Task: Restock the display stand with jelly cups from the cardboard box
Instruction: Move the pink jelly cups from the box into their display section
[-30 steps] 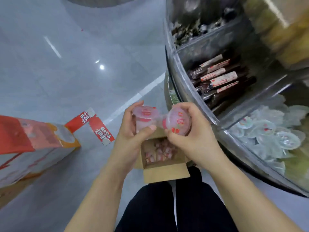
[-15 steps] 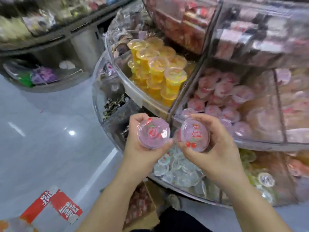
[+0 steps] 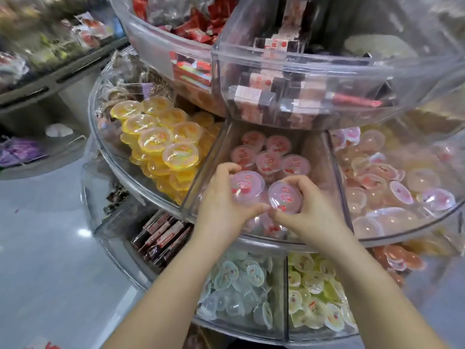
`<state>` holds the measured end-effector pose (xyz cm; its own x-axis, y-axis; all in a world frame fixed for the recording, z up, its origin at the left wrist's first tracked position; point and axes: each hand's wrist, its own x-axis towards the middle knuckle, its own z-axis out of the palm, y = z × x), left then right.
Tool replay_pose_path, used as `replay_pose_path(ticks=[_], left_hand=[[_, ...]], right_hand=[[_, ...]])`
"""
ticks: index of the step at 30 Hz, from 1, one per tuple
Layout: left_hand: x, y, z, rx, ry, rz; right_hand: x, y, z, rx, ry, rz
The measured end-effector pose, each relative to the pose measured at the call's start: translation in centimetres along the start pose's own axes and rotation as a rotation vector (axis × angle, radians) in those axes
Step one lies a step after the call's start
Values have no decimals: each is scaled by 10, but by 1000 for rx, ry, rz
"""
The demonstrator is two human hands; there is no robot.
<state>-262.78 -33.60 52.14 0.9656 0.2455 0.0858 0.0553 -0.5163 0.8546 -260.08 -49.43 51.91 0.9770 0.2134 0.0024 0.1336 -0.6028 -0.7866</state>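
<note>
We are looking down at a round clear display stand [image 3: 161,195] and holding one pink jelly cup in each hand inside its middle-tier compartment. Our left hand [image 3: 221,205] is curling its fingers and thumb round the left cup [image 3: 245,183], whose lower body is hiding behind the palm. Our right hand [image 3: 309,210] is gripping the right cup [image 3: 284,197] the same way, and the two thumbs are nearly meeting below the cups. Both cups are sitting just in front of a cluster of other pink cups [image 3: 269,159] at the back of the same compartment; whether the held cups are resting on anything below, we cannot tell. Yellow cups [image 3: 161,139] are filling the compartment to the left. The tier above is covering the back of the pink compartment. The cardboard box is not showing, and the far shelves on the left are blurring.
</note>
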Motion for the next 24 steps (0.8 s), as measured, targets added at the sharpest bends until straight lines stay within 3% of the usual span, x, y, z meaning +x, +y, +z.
replay_pose_path(ticks=[6,11,14,19,24], left_hand=[[37,-9,19,408,-58,-30],[47,-25,23,301,-247,-196],[50,-27,18,224,-195,-269],[44,-19,26,565,-20,-190],[47,-18,28,688,-36,-185]], right_hand=[[33,4,18,-227,-53,14],[41,11,19,-59,-75,51],[42,16,16,26,-109,118],[44,13,21,19,-34,127],[45,9,23,9,-56,110]])
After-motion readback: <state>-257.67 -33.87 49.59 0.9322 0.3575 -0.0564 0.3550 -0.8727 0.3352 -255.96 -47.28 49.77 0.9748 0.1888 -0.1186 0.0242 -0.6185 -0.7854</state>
